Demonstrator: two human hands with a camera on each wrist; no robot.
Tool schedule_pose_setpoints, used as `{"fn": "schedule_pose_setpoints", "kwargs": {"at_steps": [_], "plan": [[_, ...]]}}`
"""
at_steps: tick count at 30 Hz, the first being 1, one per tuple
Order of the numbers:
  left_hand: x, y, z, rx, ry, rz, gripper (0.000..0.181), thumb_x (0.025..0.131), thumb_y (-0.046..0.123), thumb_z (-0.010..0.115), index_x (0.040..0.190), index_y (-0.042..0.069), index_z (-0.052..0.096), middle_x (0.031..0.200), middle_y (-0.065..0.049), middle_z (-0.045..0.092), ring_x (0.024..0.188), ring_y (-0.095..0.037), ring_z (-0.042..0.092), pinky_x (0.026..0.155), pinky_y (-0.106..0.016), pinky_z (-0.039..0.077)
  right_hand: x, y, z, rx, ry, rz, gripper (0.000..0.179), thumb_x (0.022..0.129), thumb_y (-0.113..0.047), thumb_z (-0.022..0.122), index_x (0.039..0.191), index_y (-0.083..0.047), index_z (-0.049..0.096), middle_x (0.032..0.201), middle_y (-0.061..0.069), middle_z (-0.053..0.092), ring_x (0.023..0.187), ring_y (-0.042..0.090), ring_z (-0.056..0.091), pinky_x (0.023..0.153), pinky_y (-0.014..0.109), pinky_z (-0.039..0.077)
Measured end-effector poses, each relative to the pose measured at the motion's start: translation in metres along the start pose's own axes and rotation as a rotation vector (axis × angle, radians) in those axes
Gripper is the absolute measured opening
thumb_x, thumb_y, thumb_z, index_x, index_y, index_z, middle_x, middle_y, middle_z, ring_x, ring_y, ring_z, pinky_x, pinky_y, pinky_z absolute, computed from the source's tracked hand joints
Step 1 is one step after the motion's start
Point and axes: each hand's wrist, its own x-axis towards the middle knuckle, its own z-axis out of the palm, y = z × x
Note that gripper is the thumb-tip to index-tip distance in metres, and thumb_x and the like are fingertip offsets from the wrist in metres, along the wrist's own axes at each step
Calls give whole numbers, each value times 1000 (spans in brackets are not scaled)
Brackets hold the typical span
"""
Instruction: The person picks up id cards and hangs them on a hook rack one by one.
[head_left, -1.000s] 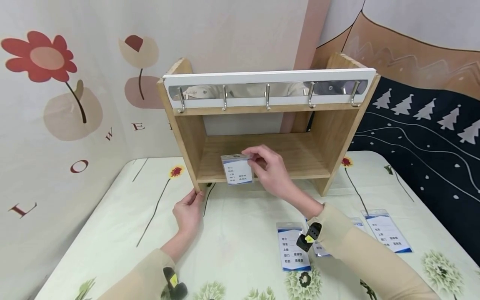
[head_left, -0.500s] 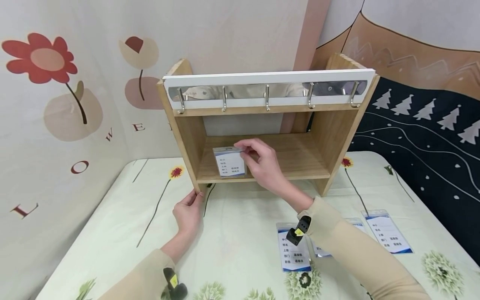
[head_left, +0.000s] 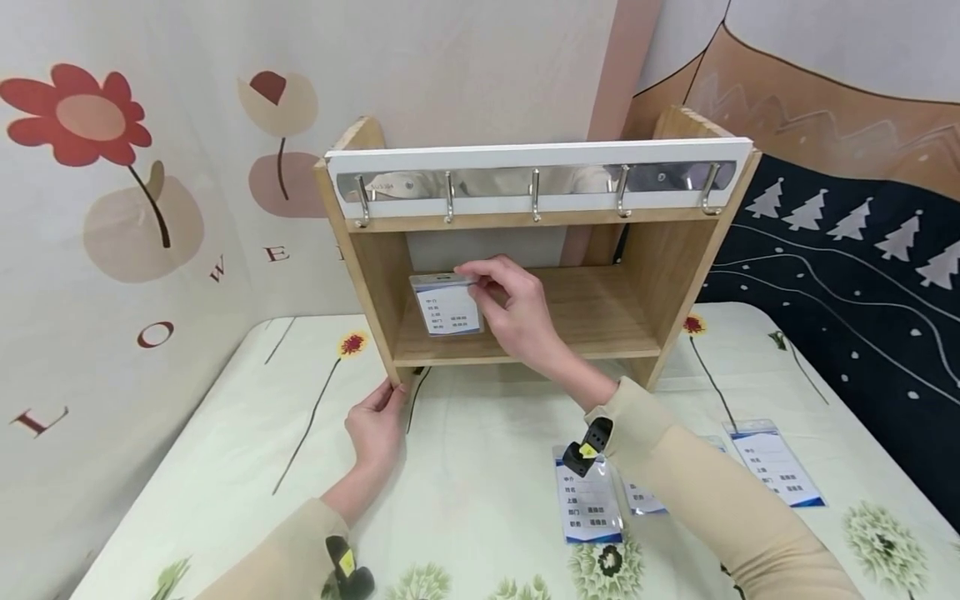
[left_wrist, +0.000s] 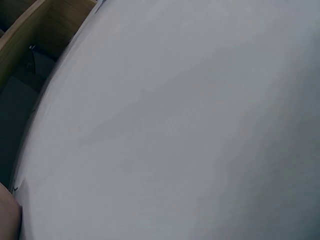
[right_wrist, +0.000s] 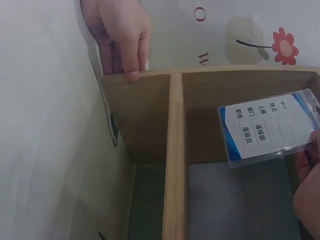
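Observation:
My right hand pinches a clear-sleeved name badge by its top right corner. The badge hangs in front of the opening of a small wooden shelf, below the leftmost hooks. In the right wrist view the badge shows printed lines and blue corners, with fingertips at its slot end. Low at the shelf's left side panel, my left hand grips the bottom front corner; the right wrist view shows that hand with fingers and thumb on the panel's edge. A metal hook rail with several hooks runs along the white top strip.
More badges lie on the flowered tablecloth: one badge front right of centre, another badge farther right, and one partly hidden under the right sleeve. Printed curtains stand behind the shelf.
My right hand has lifted the badge up and to the left, from the lower board's front edge toward the left hooks. The left hand stays at the shelf's corner.

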Motion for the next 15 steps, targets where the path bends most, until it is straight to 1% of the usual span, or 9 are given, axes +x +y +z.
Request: {"fn": "schedule_pose_setpoints", "kwargs": {"at_steps": [7,12,15], "plan": [[-1,-1,2,-32,7,8,33,100,10,67,131,-3,65,124,-21,67,114,-32,68,80,-13,55,0,3,4,12,51,-37,25,92,16,64,111,4,73,105,14,72,90,22,64,78,24,56],[-1,-1,1,-39,10,12,34,100,10,68,131,-3,65,125,-21,67,114,-32,68,79,-11,54,3,4,12,65,97,-74,24,91,15,66,110,4,75,104,15,73,90,25,68,73,20,55],[0,-1,1,-42,8,9,34,100,9,67,132,-2,65,125,-21,67,114,-31,68,79,-10,53,6,2,17,95,112,-80,23,92,14,66,111,4,76,102,15,73,89,25,67,70,20,53]]}}
